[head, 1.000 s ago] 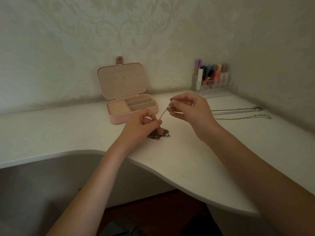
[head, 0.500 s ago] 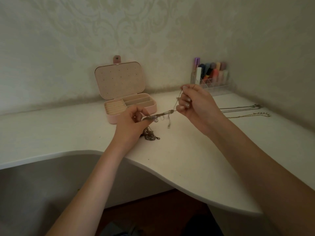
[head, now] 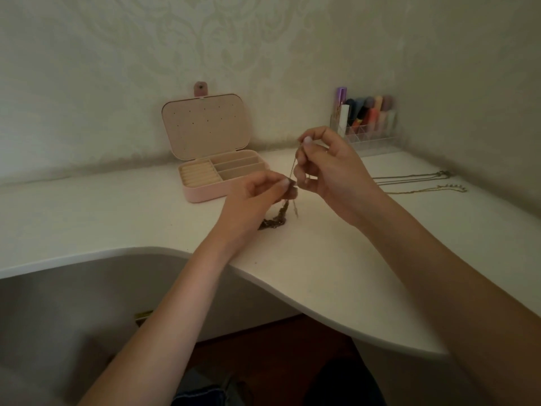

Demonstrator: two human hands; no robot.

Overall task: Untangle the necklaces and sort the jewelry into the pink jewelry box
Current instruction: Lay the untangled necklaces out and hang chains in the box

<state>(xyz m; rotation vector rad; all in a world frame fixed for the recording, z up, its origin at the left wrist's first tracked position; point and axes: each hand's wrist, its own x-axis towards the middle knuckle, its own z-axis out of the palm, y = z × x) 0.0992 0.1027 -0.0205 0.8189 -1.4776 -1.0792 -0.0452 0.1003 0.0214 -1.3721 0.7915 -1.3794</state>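
Observation:
A dark tangle of necklaces [head: 273, 221] lies on the white desk [head: 336, 259], with strands rising from it to both hands. My left hand [head: 254, 197] pinches a strand just above the heap. My right hand [head: 328, 168] pinches a thin chain [head: 292, 168] higher up, so it runs nearly upright between the two hands. The pink jewelry box [head: 210, 191] stands open behind my left hand, its lid upright against the wall and its ring rolls and compartments showing nothing in them. Two separated necklaces [head: 415, 183] lie stretched out on the desk to the right.
A clear organizer of cosmetics [head: 366, 121] stands in the back right corner by the wall. The desk's curved front edge [head: 263, 285] runs under my forearms, with dark floor below. Patterned walls close the desk at the back and right.
My right hand has shifted left and drawn the chain from a sideways stretch to nearly upright. My left hand has dropped a little toward the heap. The camera view has tilted slightly.

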